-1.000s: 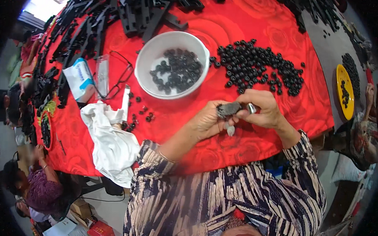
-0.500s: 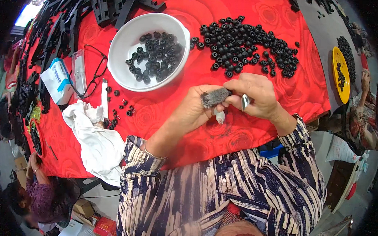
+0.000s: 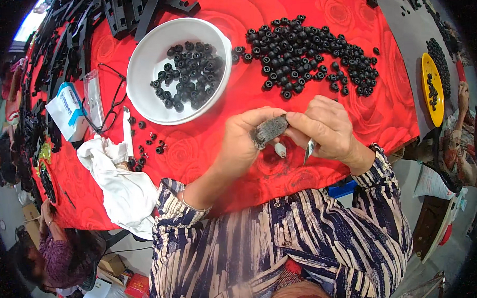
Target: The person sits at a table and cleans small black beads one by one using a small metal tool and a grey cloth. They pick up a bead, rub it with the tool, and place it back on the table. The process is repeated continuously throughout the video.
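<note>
Black-framed eyeglasses (image 3: 113, 110): lie unfolded beside a white-and-blue tissue pack (image 3: 66, 113). White cloth (image 3: 124, 190): crumpled, hangs over the near edge of the red-covered counter (image 3: 196, 145). Yellow plate (image 3: 437, 117): far right. Red box (image 3: 138, 286), cardboard box (image 3: 113, 263): lower left. White sack (image 3: 433, 183): lower right.

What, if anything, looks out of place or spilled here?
The crumpled white cloth reaches beyond the red tablecloth, looking untidy. Several black parts lie scattered near it, apart from the big pile; whether they spilled, I cannot tell.
</note>
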`<action>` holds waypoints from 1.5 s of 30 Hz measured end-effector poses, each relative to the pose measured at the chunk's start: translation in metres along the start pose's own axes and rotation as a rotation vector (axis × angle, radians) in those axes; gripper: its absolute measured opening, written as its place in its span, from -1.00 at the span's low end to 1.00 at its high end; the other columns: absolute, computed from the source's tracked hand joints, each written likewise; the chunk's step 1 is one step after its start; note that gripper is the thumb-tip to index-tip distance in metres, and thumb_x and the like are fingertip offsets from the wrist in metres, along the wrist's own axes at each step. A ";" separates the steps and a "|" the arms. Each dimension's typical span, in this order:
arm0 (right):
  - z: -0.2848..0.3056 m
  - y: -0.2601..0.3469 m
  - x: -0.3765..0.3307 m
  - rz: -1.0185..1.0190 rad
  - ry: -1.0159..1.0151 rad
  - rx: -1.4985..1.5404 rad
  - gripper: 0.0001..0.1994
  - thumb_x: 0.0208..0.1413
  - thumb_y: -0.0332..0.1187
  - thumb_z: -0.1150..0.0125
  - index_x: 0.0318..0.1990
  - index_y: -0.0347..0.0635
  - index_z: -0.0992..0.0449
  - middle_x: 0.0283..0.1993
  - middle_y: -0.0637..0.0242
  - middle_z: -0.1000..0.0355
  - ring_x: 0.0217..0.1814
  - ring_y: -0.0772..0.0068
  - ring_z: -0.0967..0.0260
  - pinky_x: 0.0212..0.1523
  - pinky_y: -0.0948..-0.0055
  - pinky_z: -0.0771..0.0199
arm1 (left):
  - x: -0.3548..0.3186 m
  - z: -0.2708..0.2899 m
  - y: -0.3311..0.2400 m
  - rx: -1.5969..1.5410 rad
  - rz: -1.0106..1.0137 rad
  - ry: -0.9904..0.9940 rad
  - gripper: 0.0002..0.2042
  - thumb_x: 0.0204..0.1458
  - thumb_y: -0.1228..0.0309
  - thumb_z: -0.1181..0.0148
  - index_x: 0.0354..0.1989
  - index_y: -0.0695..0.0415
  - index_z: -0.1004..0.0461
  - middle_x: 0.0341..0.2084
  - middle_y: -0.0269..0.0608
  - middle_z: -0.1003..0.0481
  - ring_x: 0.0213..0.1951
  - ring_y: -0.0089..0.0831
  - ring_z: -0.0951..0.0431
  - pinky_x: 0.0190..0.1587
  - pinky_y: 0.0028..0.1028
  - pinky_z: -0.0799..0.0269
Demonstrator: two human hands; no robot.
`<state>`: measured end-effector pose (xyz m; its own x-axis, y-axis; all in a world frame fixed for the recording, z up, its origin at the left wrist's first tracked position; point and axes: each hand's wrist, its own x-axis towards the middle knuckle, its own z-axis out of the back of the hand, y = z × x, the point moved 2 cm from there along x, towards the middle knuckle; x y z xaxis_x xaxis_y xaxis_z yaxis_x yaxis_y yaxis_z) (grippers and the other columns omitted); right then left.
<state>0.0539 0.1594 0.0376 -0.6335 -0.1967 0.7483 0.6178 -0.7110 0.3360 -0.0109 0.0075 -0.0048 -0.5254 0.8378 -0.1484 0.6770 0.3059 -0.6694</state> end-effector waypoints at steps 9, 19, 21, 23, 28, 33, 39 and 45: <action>0.004 -0.001 0.003 -0.077 0.130 0.047 -0.73 -0.29 -0.46 -0.39 -0.38 -0.29 -0.46 -0.62 0.34 -0.23 -0.66 0.36 -0.21 -0.63 0.40 -0.20 | 0.000 -0.002 -0.005 0.080 -0.057 -0.027 -0.82 0.09 0.52 -0.07 -0.15 0.29 -0.48 -0.36 -0.32 -0.45 -0.43 -0.61 -0.48 -0.38 -0.62 -0.43; 0.010 -0.019 0.000 -0.622 0.303 0.458 -0.84 0.09 -0.45 -0.05 -0.20 -0.32 -0.39 -0.41 0.18 -0.34 -0.42 0.27 -0.34 -0.41 0.42 -0.31 | 0.000 0.003 -0.011 0.100 -0.019 -0.045 -0.82 0.10 0.55 -0.02 -0.16 0.29 -0.47 -0.40 -0.27 -0.43 -0.48 -0.55 -0.48 -0.41 -0.59 -0.43; 0.008 -0.019 -0.001 -0.630 0.335 0.424 -0.85 0.10 -0.46 -0.04 -0.21 -0.32 -0.39 -0.41 0.18 -0.34 -0.41 0.27 -0.35 -0.39 0.42 -0.31 | 0.001 0.004 -0.010 0.100 -0.020 -0.033 -0.82 0.09 0.55 -0.02 -0.16 0.29 -0.47 -0.39 -0.28 -0.43 -0.49 -0.55 -0.48 -0.40 -0.59 -0.42; 0.006 -0.018 0.000 -0.614 0.334 0.405 -0.87 0.10 -0.48 -0.03 -0.21 -0.32 -0.39 -0.41 0.18 -0.34 -0.41 0.28 -0.35 -0.39 0.41 -0.32 | 0.002 0.003 -0.010 0.126 -0.040 -0.010 -0.82 0.09 0.55 -0.03 -0.16 0.29 -0.47 -0.39 -0.28 -0.43 -0.49 -0.55 -0.48 -0.41 -0.59 -0.42; 0.006 -0.018 0.000 -0.679 0.333 0.377 -0.87 0.09 -0.48 -0.05 -0.22 -0.32 -0.39 -0.41 0.18 -0.35 -0.41 0.28 -0.36 -0.40 0.41 -0.33 | 0.001 0.002 -0.010 0.182 -0.024 -0.007 -0.82 0.08 0.56 -0.05 -0.16 0.29 -0.48 -0.38 -0.31 -0.42 -0.47 -0.58 -0.48 -0.42 -0.61 -0.41; 0.006 -0.018 0.000 -0.665 0.335 0.357 -0.87 0.07 -0.46 -0.08 -0.24 -0.32 -0.41 -0.41 0.18 -0.36 -0.42 0.28 -0.37 -0.41 0.41 -0.34 | 0.001 0.000 -0.011 0.136 0.042 -0.017 -0.82 0.07 0.57 -0.04 -0.17 0.28 -0.48 -0.38 -0.33 -0.42 -0.45 -0.60 -0.47 -0.40 -0.62 -0.40; 0.004 -0.019 -0.001 -0.635 0.341 0.361 -0.87 0.06 -0.46 -0.09 -0.26 -0.31 -0.42 -0.42 0.17 -0.37 -0.42 0.25 -0.37 -0.42 0.39 -0.34 | 0.001 0.002 -0.010 0.183 0.025 -0.021 -0.80 0.05 0.60 -0.02 -0.16 0.28 -0.48 -0.38 -0.33 -0.43 -0.41 -0.61 -0.47 -0.39 -0.61 -0.40; 0.005 -0.019 0.002 -0.650 0.367 0.373 -0.87 0.05 -0.46 -0.10 -0.27 -0.32 -0.42 -0.44 0.17 -0.37 -0.43 0.24 -0.37 -0.43 0.38 -0.33 | 0.000 0.004 -0.009 0.197 0.030 -0.014 -0.77 0.05 0.65 0.04 -0.15 0.29 -0.48 -0.37 -0.31 -0.43 -0.39 -0.58 -0.47 -0.37 -0.61 -0.40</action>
<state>0.0439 0.1760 0.0357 -0.9888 -0.0779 0.1271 0.1490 -0.5009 0.8526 -0.0189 0.0031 -0.0020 -0.5149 0.8383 -0.1793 0.5792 0.1860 -0.7937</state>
